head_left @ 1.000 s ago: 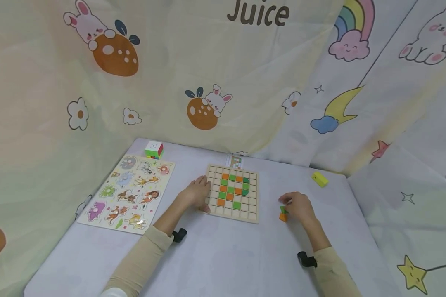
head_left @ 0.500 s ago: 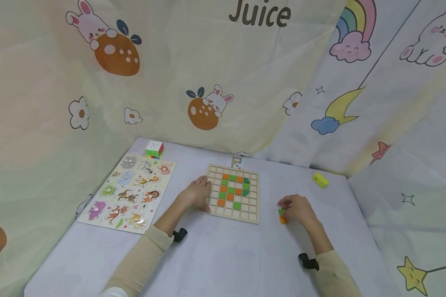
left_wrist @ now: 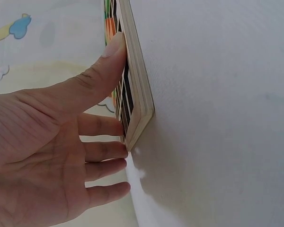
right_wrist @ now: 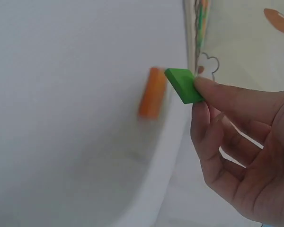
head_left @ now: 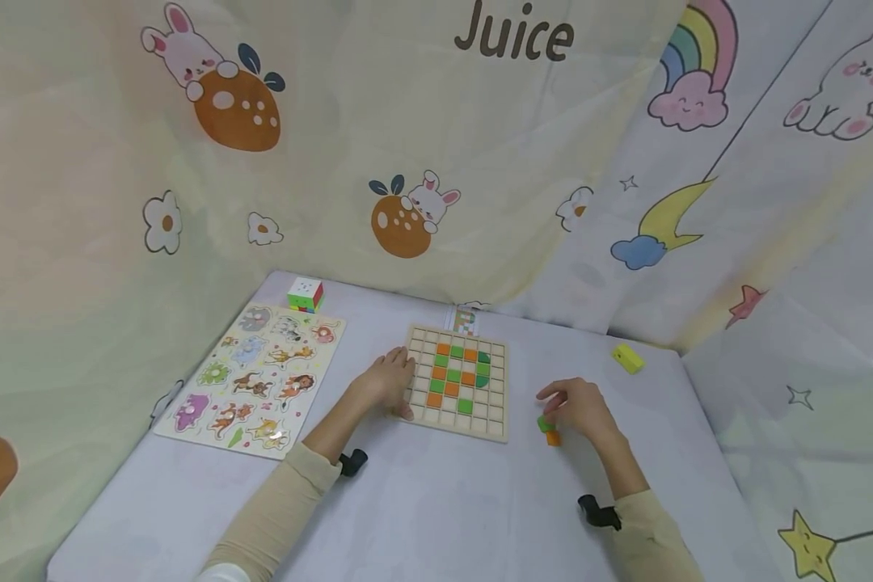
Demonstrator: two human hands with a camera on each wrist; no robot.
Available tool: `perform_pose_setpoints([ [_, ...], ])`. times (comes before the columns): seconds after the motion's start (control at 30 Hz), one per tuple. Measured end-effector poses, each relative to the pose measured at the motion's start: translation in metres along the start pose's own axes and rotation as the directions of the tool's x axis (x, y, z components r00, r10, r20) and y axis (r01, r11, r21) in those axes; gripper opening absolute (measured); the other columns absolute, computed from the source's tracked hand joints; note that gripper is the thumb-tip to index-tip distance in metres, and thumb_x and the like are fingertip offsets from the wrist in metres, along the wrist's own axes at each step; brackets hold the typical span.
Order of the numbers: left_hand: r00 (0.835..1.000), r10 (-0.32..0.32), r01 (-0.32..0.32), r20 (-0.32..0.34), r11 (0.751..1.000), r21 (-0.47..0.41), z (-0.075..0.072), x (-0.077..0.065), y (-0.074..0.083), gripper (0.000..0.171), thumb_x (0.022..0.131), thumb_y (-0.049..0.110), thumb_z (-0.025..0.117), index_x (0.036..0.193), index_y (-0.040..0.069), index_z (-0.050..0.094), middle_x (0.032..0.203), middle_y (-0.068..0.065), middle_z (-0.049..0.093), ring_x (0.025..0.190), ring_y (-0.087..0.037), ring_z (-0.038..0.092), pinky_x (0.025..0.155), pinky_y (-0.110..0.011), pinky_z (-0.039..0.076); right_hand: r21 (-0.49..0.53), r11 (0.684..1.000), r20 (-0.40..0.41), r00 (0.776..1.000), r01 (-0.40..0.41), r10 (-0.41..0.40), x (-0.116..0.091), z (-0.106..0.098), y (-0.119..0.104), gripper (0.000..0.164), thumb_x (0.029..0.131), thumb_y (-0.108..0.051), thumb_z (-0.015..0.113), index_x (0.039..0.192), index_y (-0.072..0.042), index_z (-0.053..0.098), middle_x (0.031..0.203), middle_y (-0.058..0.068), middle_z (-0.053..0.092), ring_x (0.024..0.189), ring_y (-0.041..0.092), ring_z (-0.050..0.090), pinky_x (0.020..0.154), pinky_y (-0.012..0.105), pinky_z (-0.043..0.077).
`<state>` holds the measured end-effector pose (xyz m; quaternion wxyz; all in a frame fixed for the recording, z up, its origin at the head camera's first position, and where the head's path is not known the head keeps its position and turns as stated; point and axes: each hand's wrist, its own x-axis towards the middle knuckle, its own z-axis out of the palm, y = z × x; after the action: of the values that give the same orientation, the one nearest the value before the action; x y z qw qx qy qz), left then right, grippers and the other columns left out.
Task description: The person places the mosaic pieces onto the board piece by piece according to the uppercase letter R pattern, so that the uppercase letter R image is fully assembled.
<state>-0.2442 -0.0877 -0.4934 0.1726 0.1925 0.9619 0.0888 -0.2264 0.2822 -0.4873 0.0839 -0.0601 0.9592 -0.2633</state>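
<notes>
A wooden grid board (head_left: 457, 423) lies mid-table, holding orange, green and dark green tiles in its cells. My left hand (head_left: 389, 380) rests at its left edge. In the left wrist view, the thumb (left_wrist: 114, 47) lies on the board's rim and the other fingers stretch out straight along its side. To the right of the board, my right hand (head_left: 580, 406) pinches a flat green square tile (right_wrist: 183, 85) by one corner between thumb and finger. Below that tile an orange block (right_wrist: 152, 93) sits on the table, blurred in the right wrist view.
An animal puzzle board (head_left: 262, 380) lies at the left, with a puzzle cube (head_left: 305, 294) behind it. Behind the grid board is a small pattern card (head_left: 466, 321). A yellow block (head_left: 628, 358) stands at the back right. Printed cloth walls surround the table.
My right hand has shifted slightly left, and the green tile has tilted and moved nearer the board, uncovering the orange block. The left hand stays in place.
</notes>
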Motion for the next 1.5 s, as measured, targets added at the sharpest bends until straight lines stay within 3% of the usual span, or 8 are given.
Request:
perform_pose_setpoints([
  [0.3,1.000,0.000,0.000,-0.003,1.000,0.022,-0.001,0.000,0.001,0.113,0.077,0.047,0.089,0.158,-0.008,0.033,0.168,-0.031,0.018,0.158,-0.044,0.014,0.127,-0.056,0.021,0.120,0.990,0.011,0.997,0.070,-0.072,0.001,0.003,-0.041,0.033,0.083,-0.006,0.087,0.115,-0.005,0.077,0.080,-0.001,0.075,0.072,0.014,0.068,0.065,0.031,0.055],
  [0.5,1.000,-0.005,0.005,-0.002,1.000,0.017,-0.001,0.001,-0.001,0.115,0.076,0.047,0.089,0.159,-0.008,0.032,0.168,-0.031,0.017,0.158,-0.044,0.014,0.128,-0.056,0.020,0.195,0.973,-0.013,0.993,0.120,-0.119,0.009,0.027,-0.068,0.031,0.081,-0.008,0.089,0.110,-0.007,0.078,0.076,-0.002,0.073,0.070,0.014,0.067,0.063,0.031,0.052],
  [0.7,1.000,0.003,-0.003,0.002,0.999,0.034,0.000,0.000,-0.001,0.114,0.077,0.048,0.088,0.159,-0.008,0.032,0.169,-0.030,0.018,0.158,-0.043,0.014,0.128,-0.056,0.021,0.242,0.957,-0.018,0.987,0.158,-0.158,0.020,0.053,-0.087,0.032,0.078,-0.008,0.091,0.107,-0.007,0.079,0.075,-0.005,0.074,0.069,0.012,0.069,0.064,0.030,0.056],
  [1.07,1.000,0.006,-0.006,-0.004,1.000,0.021,-0.003,-0.003,0.001,0.112,0.076,0.046,0.088,0.158,-0.009,0.034,0.168,-0.032,0.019,0.158,-0.044,0.016,0.127,-0.055,0.022,0.341,0.916,-0.017,0.976,0.211,-0.218,0.025,0.079,-0.113,0.026,0.078,-0.007,0.092,0.100,-0.005,0.080,0.080,0.000,0.074,0.073,0.014,0.070,0.066,0.032,0.060],
  [1.5,1.000,0.006,-0.006,0.004,1.000,0.014,-0.003,-0.002,0.001,0.112,0.078,0.046,0.088,0.158,-0.008,0.033,0.168,-0.031,0.019,0.158,-0.043,0.016,0.128,-0.054,0.022,0.251,0.935,0.010,0.965,0.250,-0.261,0.023,0.097,-0.129,0.016,0.083,0.001,0.080,0.099,-0.005,0.080,0.077,-0.004,0.071,0.071,0.012,0.066,0.064,0.028,0.056],
])
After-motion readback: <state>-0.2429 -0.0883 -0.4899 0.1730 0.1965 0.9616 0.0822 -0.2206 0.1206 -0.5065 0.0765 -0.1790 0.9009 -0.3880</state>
